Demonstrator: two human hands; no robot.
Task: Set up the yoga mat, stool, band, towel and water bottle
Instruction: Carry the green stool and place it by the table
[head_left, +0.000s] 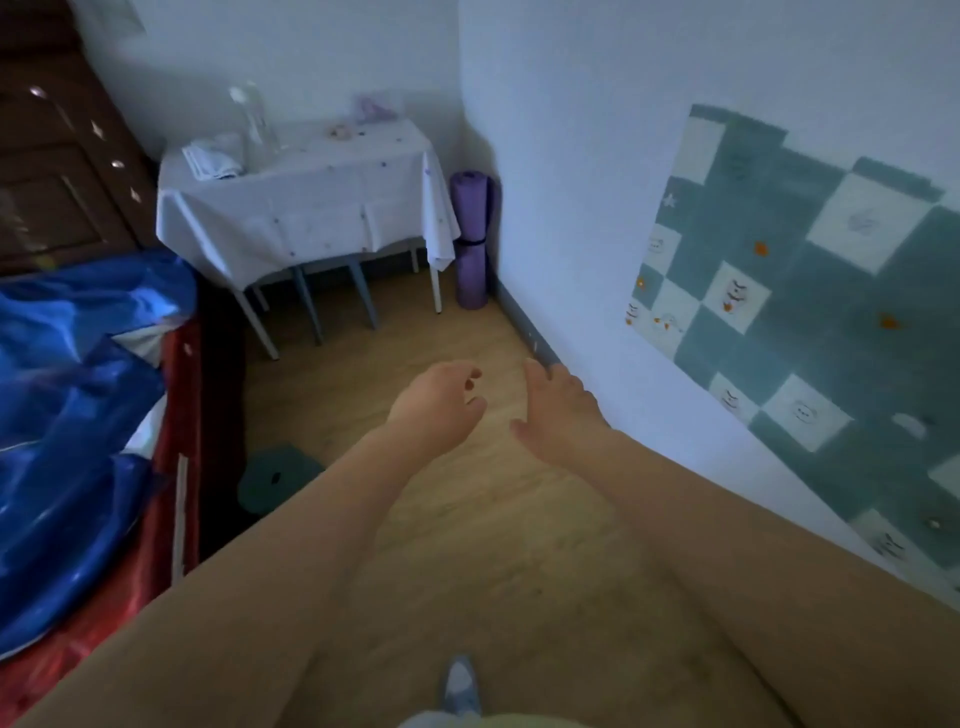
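- A rolled purple yoga mat (471, 239) stands upright in the corner, just beside the cloth-covered table (291, 208)
- On the table: a clear water bottle (255, 127), a folded towel (213, 158) beside it, and something purple at the back, perhaps the band (371, 109)
- Blue stool legs (335, 299) show under the table
- Left hand (436, 410) and right hand (558, 410) reach forward, fingers relaxed, holding nothing
- Setup looks not yet begun; the likely next move is stepping closer and grasping the mat

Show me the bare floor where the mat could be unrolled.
The wooden floor lies bare between the red-edged bed and the white wall, from the cloth-covered table toward the camera. It is crowded under the table, and the rolled purple yoga mat fills the corner.
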